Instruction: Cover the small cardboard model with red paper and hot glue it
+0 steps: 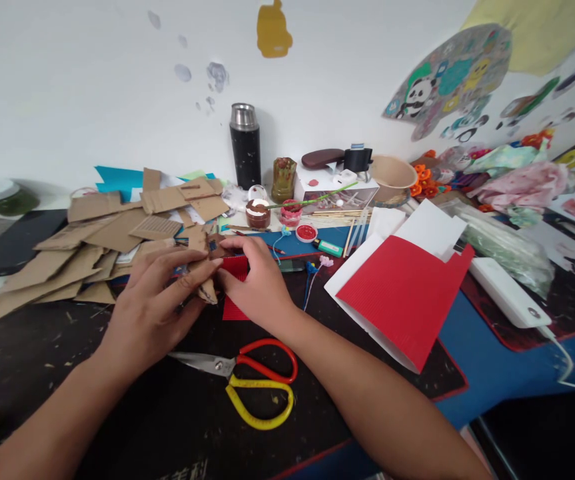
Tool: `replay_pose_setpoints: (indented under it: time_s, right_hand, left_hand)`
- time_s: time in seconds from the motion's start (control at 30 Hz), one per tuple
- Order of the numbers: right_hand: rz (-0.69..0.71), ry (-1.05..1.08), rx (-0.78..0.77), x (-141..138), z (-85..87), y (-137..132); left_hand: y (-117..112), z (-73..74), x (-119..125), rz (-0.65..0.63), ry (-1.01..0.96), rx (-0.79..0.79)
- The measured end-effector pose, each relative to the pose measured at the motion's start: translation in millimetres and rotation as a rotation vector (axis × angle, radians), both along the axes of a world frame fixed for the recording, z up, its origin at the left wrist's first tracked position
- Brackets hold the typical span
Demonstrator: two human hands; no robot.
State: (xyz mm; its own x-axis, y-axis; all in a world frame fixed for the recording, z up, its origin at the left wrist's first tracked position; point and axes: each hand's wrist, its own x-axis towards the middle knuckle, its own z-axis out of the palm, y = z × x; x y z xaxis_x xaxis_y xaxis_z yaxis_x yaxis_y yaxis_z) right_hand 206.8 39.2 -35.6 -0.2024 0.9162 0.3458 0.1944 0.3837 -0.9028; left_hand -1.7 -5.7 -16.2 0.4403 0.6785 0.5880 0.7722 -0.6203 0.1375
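Observation:
My left hand (pixel 154 300) and my right hand (pixel 254 283) meet over the dark desk mat (pixel 117 413). Between them they pinch a small brown cardboard piece (pixel 206 283) that rests against a small piece of red corrugated paper (pixel 234 267). My left fingers press the cardboard from the left; my right fingers curl over the red piece and hold the cardboard's top edge. Much of both pieces is hidden under the hands. Scissors (pixel 252 377) with one red and one yellow handle lie just in front of my wrists.
A heap of brown cardboard scraps (pixel 112 233) fills the left. A large red corrugated sheet (pixel 402 293) on white paper lies right. A black flask (pixel 245 145), small jars (pixel 258 213), sticks, a bowl (pixel 393 175) and a white box (pixel 510 291) crowd the back and right.

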Motion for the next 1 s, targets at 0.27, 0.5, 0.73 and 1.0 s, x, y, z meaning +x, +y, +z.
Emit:
replay_pose_setpoints:
  time_s: [0.27, 0.5, 0.73, 1.0]
  right_hand:
    - [0.002, -0.014, 0.002, -0.1, -4.3, 0.3]
    - [0.012, 0.114, -0.046, 0.4, 0.4, 0.3]
    - [0.029, 0.229, -0.002, 0.9, 0.1, 1.9]
    - [0.05, 0.287, -0.129, -1.0, -7.4, 4.1]
  left_hand:
    - [0.4, -3.7, 3.8, 0.009, -0.052, -0.021]
    - [-0.5, 4.8, 0.0, 0.087, -0.175, 0.001]
    - [-2.2, 2.8, -5.9, 0.123, -0.319, 0.012]
    - [3.1, -4.9, -8.1, 0.15, -0.359, -0.028]
